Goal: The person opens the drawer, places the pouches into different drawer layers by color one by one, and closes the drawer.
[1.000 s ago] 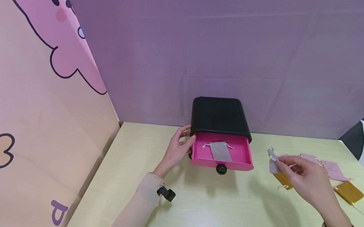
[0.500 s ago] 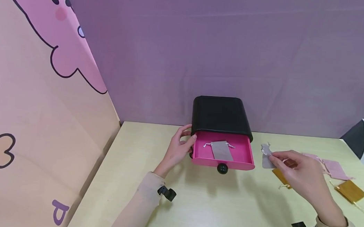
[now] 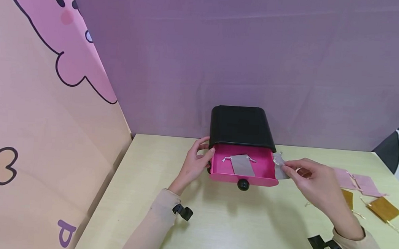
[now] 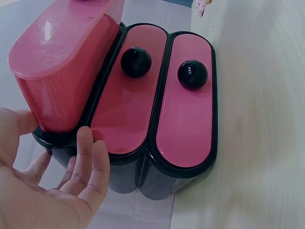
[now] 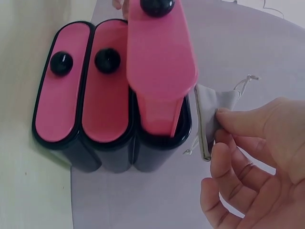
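Note:
A black cabinet (image 3: 242, 127) with stacked pink drawers stands on the table; its top drawer (image 3: 264, 181) is pulled out. Inside that drawer lies a flat grey drawstring pouch (image 3: 242, 166) with white cords. My left hand (image 3: 194, 164) rests against the cabinet's left side, thumb near the drawer's edge and fingers loosely bent in the left wrist view. My right hand (image 3: 314, 181) pinches a second grey drawstring pouch (image 5: 209, 114) between thumb and fingers. This pouch overlaps the drawer's right wall in the head view and hangs beside the cabinet in the right wrist view.
On the right of the table lie pink pouches (image 3: 367, 185) and mustard-yellow pouches (image 3: 384, 210), one partly hidden behind my right hand. Two lower drawers (image 4: 128, 95) with round black knobs are closed. A purple cloth wall (image 3: 258, 59) rises behind the cabinet.
My right hand has carried the grey pouch leftward, from above the other pouches to the drawer's right side. My left hand and the cabinet stay in place.

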